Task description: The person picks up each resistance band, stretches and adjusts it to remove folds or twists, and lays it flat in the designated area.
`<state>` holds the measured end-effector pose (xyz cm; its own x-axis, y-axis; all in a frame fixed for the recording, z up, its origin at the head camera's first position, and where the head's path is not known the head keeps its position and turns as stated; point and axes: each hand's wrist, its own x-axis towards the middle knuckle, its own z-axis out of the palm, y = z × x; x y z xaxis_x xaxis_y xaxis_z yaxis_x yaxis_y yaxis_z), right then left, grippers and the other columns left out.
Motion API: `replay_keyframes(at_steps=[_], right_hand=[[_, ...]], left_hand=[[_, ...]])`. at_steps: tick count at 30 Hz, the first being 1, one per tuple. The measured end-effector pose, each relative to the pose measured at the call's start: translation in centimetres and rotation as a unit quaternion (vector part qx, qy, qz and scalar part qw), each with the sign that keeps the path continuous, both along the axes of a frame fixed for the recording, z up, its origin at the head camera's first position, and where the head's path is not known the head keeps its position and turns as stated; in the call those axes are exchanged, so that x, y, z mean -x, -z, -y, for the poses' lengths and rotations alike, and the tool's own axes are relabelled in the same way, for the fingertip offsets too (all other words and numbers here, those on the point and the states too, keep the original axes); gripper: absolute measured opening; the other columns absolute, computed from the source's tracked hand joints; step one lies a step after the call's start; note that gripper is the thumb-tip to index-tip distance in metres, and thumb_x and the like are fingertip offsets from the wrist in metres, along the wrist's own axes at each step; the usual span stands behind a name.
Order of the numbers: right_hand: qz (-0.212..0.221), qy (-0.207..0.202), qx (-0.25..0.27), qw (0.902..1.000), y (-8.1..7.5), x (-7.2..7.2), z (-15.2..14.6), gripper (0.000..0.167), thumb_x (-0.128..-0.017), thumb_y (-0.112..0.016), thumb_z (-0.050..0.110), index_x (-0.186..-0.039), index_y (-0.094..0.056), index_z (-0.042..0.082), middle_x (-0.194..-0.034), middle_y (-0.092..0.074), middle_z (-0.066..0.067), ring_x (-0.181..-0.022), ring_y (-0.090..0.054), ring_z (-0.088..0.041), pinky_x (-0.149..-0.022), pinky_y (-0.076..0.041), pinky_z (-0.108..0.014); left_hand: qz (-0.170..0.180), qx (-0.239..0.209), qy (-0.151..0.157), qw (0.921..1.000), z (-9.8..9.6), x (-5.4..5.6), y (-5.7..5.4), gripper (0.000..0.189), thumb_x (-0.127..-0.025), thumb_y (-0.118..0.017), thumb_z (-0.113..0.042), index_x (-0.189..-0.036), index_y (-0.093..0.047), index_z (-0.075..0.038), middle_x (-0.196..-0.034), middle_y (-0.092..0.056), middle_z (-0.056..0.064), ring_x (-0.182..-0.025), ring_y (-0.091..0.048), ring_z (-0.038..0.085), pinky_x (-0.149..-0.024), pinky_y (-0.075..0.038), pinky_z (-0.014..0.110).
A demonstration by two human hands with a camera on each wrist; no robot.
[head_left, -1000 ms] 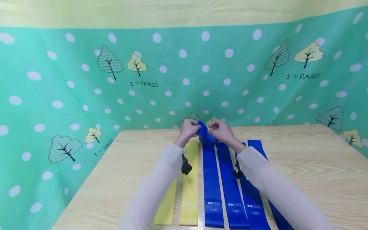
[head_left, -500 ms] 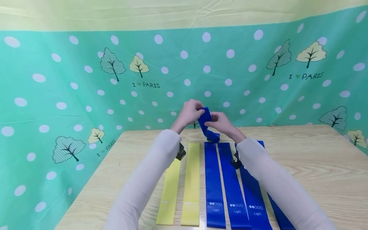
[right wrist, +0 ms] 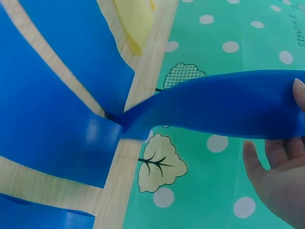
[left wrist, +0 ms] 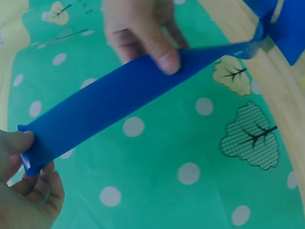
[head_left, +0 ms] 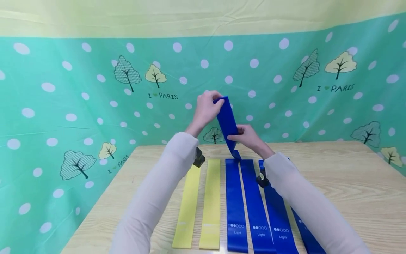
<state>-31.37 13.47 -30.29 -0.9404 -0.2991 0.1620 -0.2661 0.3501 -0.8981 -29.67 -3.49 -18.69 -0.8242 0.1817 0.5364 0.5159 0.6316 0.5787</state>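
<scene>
A blue resistance band (head_left: 227,118) is stretched up slantwise above the table's back edge, its lower end twisted near the tabletop. My left hand (head_left: 205,108) pinches its upper end between thumb and fingers. Lower down, my right hand (head_left: 248,137) holds the same band with the thumb on its near face. In the left wrist view the right hand (left wrist: 143,28) has its thumb laid across the blue strip (left wrist: 102,105). Flat below lie several more blue bands (head_left: 236,201) printed "Light", beside two yellow bands (head_left: 210,201).
The wooden table (head_left: 342,183) carries the bands in a row running front to back. Behind it hangs a green dotted cloth (head_left: 269,88) with tree prints. A small black wrist camera (head_left: 198,157) sits at the left cuff, another wrist camera (head_left: 262,179) at the right.
The left hand has risen with the blue band's end, drawing the bunched strip out long and straight. The right hand, which was beside the left, now holds the band lower down.
</scene>
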Motion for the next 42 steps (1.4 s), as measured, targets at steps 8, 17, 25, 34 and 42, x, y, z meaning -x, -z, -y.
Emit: replay_keyframes(at_steps=[8,17,25,34,42], right_hand=[[0.014,-0.003,-0.031,0.9994,2.0,-0.8,-1.4,0.034,-0.091,-0.065,0.02,-0.119,-0.061,0.001,-0.111,-0.066,-0.017,-0.1,-0.062,-0.025,-0.095,-0.048,-0.045],[0.001,-0.01,-0.051,0.9987,3.5,-1.7,-3.8,0.023,-0.091,-0.065,0.023,-0.096,-0.058,0.002,-0.089,-0.062,-0.007,-0.083,-0.056,-0.019,-0.079,-0.046,-0.034],[0.013,-0.006,-0.078,0.9968,3.8,-3.1,-6.2,0.032,-0.091,-0.065,0.027,-0.107,-0.058,0.001,-0.098,-0.062,-0.007,-0.086,-0.057,-0.016,-0.081,-0.047,-0.032],[0.029,-0.009,-0.077,0.9966,4.5,-4.9,-8.4,0.036,-0.093,-0.061,0.031,-0.11,-0.059,0.0,-0.096,-0.066,-0.006,-0.086,-0.061,-0.016,-0.082,-0.05,-0.035],[0.089,-0.01,0.0,0.996,4.9,-7.1,-10.8,0.038,-0.094,-0.059,0.03,-0.115,-0.054,-0.001,-0.095,-0.064,0.0,-0.086,-0.063,-0.013,-0.079,-0.054,-0.031]], left_hand=[[-0.019,-0.052,-0.02,0.9983,0.6,-0.5,-1.4,0.019,-0.093,-0.058,-0.013,-0.102,-0.07,-0.001,-0.097,-0.071,0.013,-0.082,-0.066,0.023,-0.072,-0.052,0.03],[-0.022,-0.107,-0.05,0.9928,2.5,-0.2,-1.7,0.018,-0.091,-0.059,-0.01,-0.099,-0.07,0.001,-0.091,-0.071,0.015,-0.078,-0.065,0.023,-0.07,-0.051,0.027],[0.028,-0.135,-0.086,0.9868,4.6,0.0,0.1,0.021,-0.093,-0.058,-0.014,-0.104,-0.069,0.001,-0.093,-0.068,0.016,-0.077,-0.062,0.021,-0.064,-0.048,0.023],[0.063,-0.176,-0.079,0.9793,7.0,0.0,3.3,0.024,-0.09,-0.058,-0.008,-0.112,-0.061,0.0,-0.077,-0.058,0.005,-0.063,-0.051,0.013,-0.053,-0.041,0.019],[0.155,-0.182,-0.02,0.9709,8.9,-0.5,6.1,0.025,-0.093,-0.054,-0.006,-0.117,-0.059,0.0,-0.08,-0.061,0.009,-0.064,-0.058,0.014,-0.055,-0.048,0.017]])
